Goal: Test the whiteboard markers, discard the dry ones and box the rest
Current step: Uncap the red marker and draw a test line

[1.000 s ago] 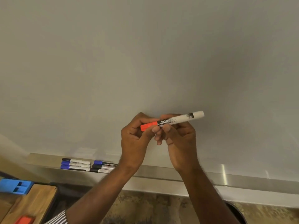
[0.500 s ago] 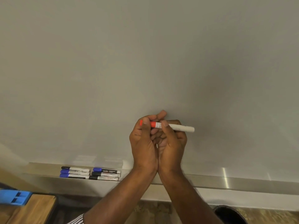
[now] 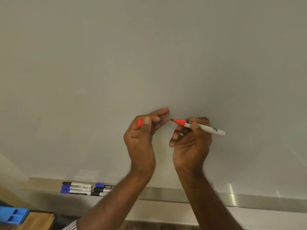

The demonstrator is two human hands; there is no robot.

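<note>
my left hand (image 3: 141, 143) pinches the red cap (image 3: 140, 122); my right hand (image 3: 191, 143) grips the uncapped red marker (image 3: 199, 126) before the whiteboard (image 3: 149, 55); i should press its tip flat and draw firmly.

Two bare forearms come up from the bottom edge, no watch, rings or bands on wrists or fingers. Left hand (image 3: 141, 141) and right hand (image 3: 191, 146) both ungloved; nails short and plain where they show, as on the left thumb. Sleeve (image 3: 70, 226) visible only at the left arm, low in frame: a small patch of striped cloth, thin dark and white lines. Right arm shows no sleeve within view.
</note>
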